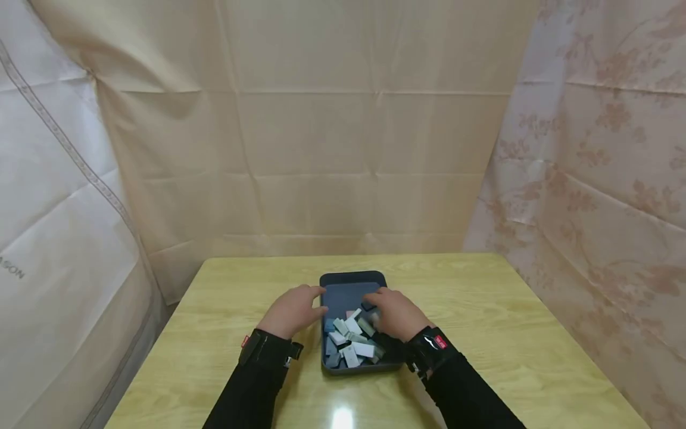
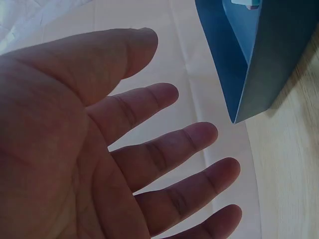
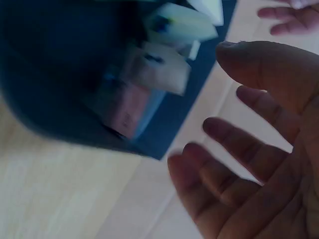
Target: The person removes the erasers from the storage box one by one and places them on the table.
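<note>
A dark blue-grey rectangular tray [image 1: 343, 296] lies on the table, its near part heaped with small rectangular blocks [image 1: 351, 325] in white, pale green, grey-blue and pink. Beside the tray's left wall is my left hand [image 1: 293, 311], thumb and fingers spread; in the left wrist view it holds nothing and the tray's outer wall [image 2: 279, 59] stands apart from the fingertips. My right hand [image 1: 399, 316] is over the tray's right side, near the blocks. In the blurred right wrist view its fingers are loosely bent with nothing between them, and a pink block [image 3: 127, 109] lies in the tray's corner.
The tray stands on a pale wood-grained table [image 1: 241, 286]. Beige cloth [image 1: 305, 137] hangs behind it, with a white cover [image 1: 64, 238] at left and floral cloth [image 1: 605, 196] at right. Black straps circle both wrists.
</note>
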Motion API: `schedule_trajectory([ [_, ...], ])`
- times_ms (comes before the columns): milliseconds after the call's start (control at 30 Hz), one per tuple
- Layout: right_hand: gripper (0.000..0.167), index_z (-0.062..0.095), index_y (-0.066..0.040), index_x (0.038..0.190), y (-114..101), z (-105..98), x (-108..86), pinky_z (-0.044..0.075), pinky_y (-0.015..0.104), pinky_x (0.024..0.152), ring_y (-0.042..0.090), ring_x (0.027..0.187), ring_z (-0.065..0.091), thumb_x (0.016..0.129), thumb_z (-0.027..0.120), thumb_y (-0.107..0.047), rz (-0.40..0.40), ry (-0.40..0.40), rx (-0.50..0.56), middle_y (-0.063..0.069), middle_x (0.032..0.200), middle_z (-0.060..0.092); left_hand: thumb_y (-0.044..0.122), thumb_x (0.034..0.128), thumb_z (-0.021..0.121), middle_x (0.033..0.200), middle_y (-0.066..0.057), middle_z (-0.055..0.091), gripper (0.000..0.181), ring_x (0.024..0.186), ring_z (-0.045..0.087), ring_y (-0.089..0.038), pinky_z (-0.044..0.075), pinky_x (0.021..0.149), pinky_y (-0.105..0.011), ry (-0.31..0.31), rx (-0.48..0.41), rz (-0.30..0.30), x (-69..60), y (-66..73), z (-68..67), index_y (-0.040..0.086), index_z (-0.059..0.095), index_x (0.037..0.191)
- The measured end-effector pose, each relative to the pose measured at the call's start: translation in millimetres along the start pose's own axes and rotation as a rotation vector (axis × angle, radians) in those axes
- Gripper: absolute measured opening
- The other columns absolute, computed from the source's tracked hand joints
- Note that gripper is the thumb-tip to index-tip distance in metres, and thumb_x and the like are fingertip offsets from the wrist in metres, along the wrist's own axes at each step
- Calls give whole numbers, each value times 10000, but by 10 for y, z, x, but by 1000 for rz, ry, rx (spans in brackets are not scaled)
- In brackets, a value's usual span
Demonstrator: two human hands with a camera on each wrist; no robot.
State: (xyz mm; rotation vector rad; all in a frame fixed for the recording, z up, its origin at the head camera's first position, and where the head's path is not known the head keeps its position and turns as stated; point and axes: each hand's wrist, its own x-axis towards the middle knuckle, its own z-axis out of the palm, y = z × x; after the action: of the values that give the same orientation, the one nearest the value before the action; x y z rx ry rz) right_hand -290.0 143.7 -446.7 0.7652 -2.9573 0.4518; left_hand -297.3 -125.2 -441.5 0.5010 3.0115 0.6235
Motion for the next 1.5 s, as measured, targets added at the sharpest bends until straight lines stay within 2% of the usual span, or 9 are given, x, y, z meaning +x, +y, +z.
schedule_trajectory([
  [100, 523, 710, -88, 1361, -22, 70, -24, 600, 464, 919, 285, 1066, 688, 857, 834, -19, -36, -18, 7, 112, 1218, 691, 338, 1002, 733, 1414, -125, 694, 495, 1335, 643, -339, 524, 1108, -529, 8, 4, -6, -20, 22, 9, 119, 663, 1440],
  [267, 542, 730, -95, 1329, -17, 155, -86, 614, 471, 921, 272, 1056, 693, 812, 865, 0, -9, -44, -5, 114, 1233, 694, 296, 968, 778, 1384, -132, 708, 501, 1308, 656, -348, 533, 1091, -532, 14, -2, -4, -11, 30, 62, 99, 674, 1417],
  [400, 382, 783, -86, 1156, 21, 226, -120, 611, 415, 836, 208, 927, 671, 803, 836, 48, -2, -9, -27, 77, 1095, 706, 234, 959, 788, 1346, -129, 729, 449, 1291, 670, -344, 533, 1098, -526, -1, 20, 4, 34, 12, 150, 78, 702, 1371],
  [567, 235, 784, -85, 966, 67, 259, -119, 518, 325, 698, 126, 775, 573, 792, 778, 73, -34, 63, -54, 4, 926, 655, 209, 951, 792, 1314, -113, 746, 381, 1288, 673, -336, 529, 1108, -528, -31, 8, -8, 114, -23, 210, 77, 744, 1306],
  [767, 159, 805, -31, 1011, 148, 63, -210, 588, 395, 786, 154, 823, 623, 855, 839, -38, 40, 103, 18, 44, 955, 678, 175, 919, 809, 1294, -116, 740, 378, 1275, 672, -334, 533, 1104, -520, -43, -37, 16, 151, -77, 266, 52, 759, 1273],
  [900, 242, 787, -3, 1055, 355, -146, -329, 603, 464, 860, 228, 900, 677, 825, 854, -33, 173, 103, 11, 100, 1009, 687, 181, 912, 809, 1271, -94, 751, 363, 1256, 681, -320, 541, 1091, -520, -41, -58, 17, 172, -108, 280, 63, 772, 1253],
  [1000, 278, 781, 4, 1065, 597, -204, -436, 605, 485, 889, 269, 941, 704, 787, 787, 28, 225, 87, -31, 128, 1022, 691, 194, 912, 808, 1269, -79, 753, 359, 1255, 681, -312, 541, 1091, -523, -41, -67, 1, 168, -119, 270, 79, 778, 1252],
  [1300, 176, 789, 41, 1023, 1150, -90, -751, 604, 524, 887, 367, 958, 725, 885, 681, 65, 251, 11, -49, 175, 980, 739, 202, 929, 797, 1302, -76, 738, 357, 1273, 670, -312, 538, 1096, -532, -60, -91, -42, 139, -94, 242, 95, 772, 1269],
  [1500, 183, 779, -28, 948, 1267, -49, -821, 596, 504, 833, 287, 915, 702, 812, 724, 82, 305, -54, -20, 105, 949, 747, 198, 930, 799, 1295, -74, 740, 347, 1270, 670, -313, 537, 1096, -537, -64, -105, -62, 147, -81, 257, 97, 774, 1261],
])
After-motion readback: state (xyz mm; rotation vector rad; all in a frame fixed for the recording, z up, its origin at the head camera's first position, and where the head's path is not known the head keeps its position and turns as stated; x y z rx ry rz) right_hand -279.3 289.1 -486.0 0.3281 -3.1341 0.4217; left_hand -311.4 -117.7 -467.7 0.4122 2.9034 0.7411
